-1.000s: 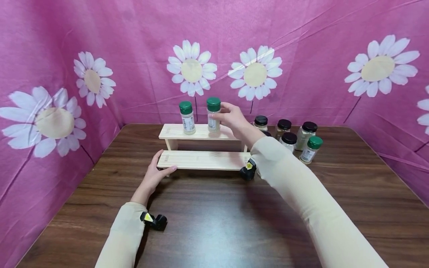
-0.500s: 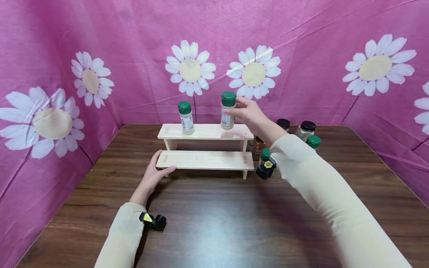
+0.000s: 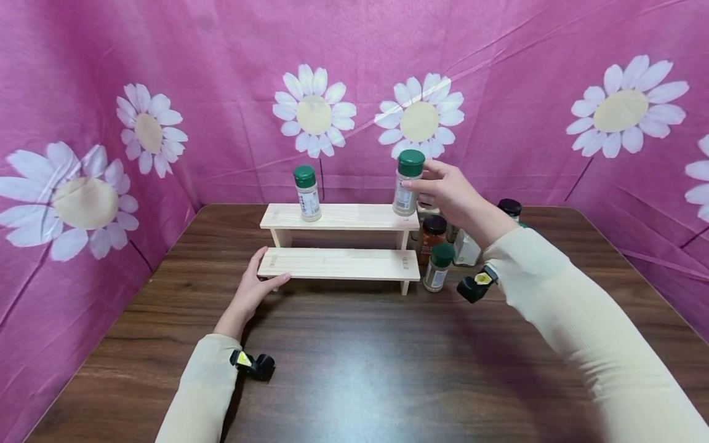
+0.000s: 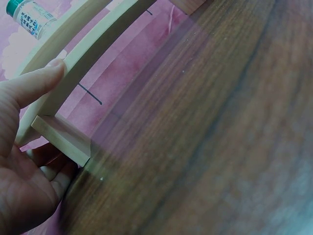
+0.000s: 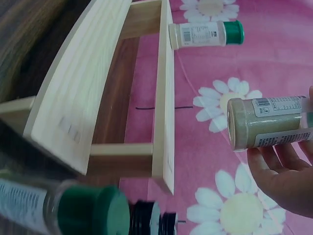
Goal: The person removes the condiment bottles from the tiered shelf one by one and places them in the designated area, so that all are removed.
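A two-tier wooden rack (image 3: 339, 263) stands on the table. My left hand (image 3: 253, 288) grips the left end of its lower tier, the thumb on the front edge and the fingers round the end, as the left wrist view also shows. A green-capped spice jar (image 3: 407, 191) is held upright in my right hand (image 3: 450, 189) over the right end of the upper tier. In the right wrist view a gap separates the held jar's base (image 5: 237, 124) from that tier. Another green-capped spice jar (image 3: 308, 195) stands on the upper tier's left part.
Beside the rack's right end stand a green-capped jar (image 3: 437, 271), a black-capped jar of reddish contents (image 3: 432, 239) and more jars, partly hidden by my right arm. A pink daisy-print cloth (image 3: 232, 74) hangs behind the dark wooden table (image 3: 332, 357).
My right hand has lifted the green-capped jar off the upper tier and carried it right, to above that tier's right end. My left hand stays on the rack.
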Motion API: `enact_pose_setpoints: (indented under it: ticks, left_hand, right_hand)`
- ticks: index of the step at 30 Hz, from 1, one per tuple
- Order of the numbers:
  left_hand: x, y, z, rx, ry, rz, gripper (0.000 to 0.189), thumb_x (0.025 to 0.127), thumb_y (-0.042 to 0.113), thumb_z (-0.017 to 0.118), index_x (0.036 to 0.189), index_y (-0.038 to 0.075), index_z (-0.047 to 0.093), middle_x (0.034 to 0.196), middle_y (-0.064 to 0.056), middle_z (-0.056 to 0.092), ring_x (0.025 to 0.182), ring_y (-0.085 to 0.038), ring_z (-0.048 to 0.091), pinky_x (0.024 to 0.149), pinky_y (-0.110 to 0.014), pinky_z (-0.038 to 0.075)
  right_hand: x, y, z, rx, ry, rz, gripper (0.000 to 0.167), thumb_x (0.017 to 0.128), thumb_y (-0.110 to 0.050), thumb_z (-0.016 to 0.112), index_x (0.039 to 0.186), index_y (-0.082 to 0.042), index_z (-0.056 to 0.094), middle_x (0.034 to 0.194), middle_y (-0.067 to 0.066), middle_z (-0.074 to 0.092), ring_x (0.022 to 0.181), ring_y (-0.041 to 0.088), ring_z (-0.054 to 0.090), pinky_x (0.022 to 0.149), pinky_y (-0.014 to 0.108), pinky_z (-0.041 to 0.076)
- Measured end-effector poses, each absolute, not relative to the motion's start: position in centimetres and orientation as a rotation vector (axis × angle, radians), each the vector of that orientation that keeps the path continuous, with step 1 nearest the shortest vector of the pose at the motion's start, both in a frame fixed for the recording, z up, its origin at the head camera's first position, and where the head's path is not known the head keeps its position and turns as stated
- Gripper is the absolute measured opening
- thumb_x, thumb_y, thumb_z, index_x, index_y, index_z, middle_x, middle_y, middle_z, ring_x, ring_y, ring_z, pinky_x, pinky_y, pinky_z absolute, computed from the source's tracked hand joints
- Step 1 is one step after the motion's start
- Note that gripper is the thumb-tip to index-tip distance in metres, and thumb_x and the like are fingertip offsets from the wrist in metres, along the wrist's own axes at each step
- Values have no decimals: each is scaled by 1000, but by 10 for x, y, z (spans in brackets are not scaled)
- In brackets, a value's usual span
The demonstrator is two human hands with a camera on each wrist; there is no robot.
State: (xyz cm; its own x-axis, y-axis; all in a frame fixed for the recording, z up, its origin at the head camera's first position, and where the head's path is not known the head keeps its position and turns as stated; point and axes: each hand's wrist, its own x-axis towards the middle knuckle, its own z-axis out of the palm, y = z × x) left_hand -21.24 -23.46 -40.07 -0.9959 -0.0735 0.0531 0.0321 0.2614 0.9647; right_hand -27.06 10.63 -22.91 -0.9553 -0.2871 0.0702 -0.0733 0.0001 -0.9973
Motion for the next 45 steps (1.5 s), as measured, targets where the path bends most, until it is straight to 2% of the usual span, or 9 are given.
enact_pose_setpoints:
  ticks: [5, 8, 13, 17, 26, 39, 45]
  left_hand:
    - [-213, -235, -400, 43, -2415, -1864, 82, 73, 12, 69, 136, 9, 17, 134, -15, 23, 117, -24, 22, 95, -39, 17]
    - [-213, -235, -400, 50, -2421, -1864, 82, 73, 13, 69, 137, 9, 16, 134, -15, 22, 118, -24, 21, 95, -39, 16]
    - [-212, -234, -401, 44, -2417, -1880, 83, 73, 14, 69, 137, 10, 16, 134, -14, 23, 117, -24, 23, 95, -39, 17]
    - [-213, -234, -402, 34, -2416, -1881, 83, 73, 14, 69, 137, 11, 16, 135, -14, 23, 117, -24, 22, 95, -39, 16]
    - [-212, -234, -402, 39, -2418, -1875, 83, 73, 14, 69, 137, 11, 17, 135, -13, 22, 118, -23, 21, 96, -38, 15]
    - [-212, -233, -402, 48, -2410, -1880, 83, 72, 13, 70, 136, 9, 17, 135, -13, 23, 118, -23, 21, 96, -38, 14]
    - [-211, -233, -401, 49, -2400, -1893, 82, 72, 12, 69, 136, 9, 17, 134, -13, 23, 118, -23, 22, 96, -38, 16]
  right_hand:
    - [-263, 124, -228, -399, 2095, -2081, 49, 79, -7, 62, 124, -4, 41, 117, 14, 42, 113, 26, 35, 94, 39, 26]
    - [-259, 133, -228, -389, 2097, -2089, 49, 79, -7, 62, 123, -3, 42, 114, 14, 44, 110, 26, 38, 93, 39, 28]
    - [-253, 147, -229, -388, 2087, -2131, 46, 76, -8, 65, 118, -5, 46, 102, 8, 51, 98, 20, 47, 79, 27, 41]
    - [-249, 159, -231, -402, 2054, -2186, 37, 76, -5, 65, 111, -9, 53, 96, 5, 56, 90, 15, 51, 70, 24, 43]
    - [-238, 191, -243, -484, 1865, -2308, 31, 78, 6, 58, 102, -14, 60, 94, 4, 59, 87, 13, 54, 71, 24, 45]
    - [-226, 223, -282, -495, 1737, -2343, 34, 81, 12, 48, 102, -12, 61, 96, 3, 60, 88, 12, 55, 73, 23, 44]
    - [-224, 233, -302, -481, 1698, -2357, 35, 81, 13, 48, 101, -12, 62, 94, 3, 60, 88, 11, 55, 74, 23, 43]
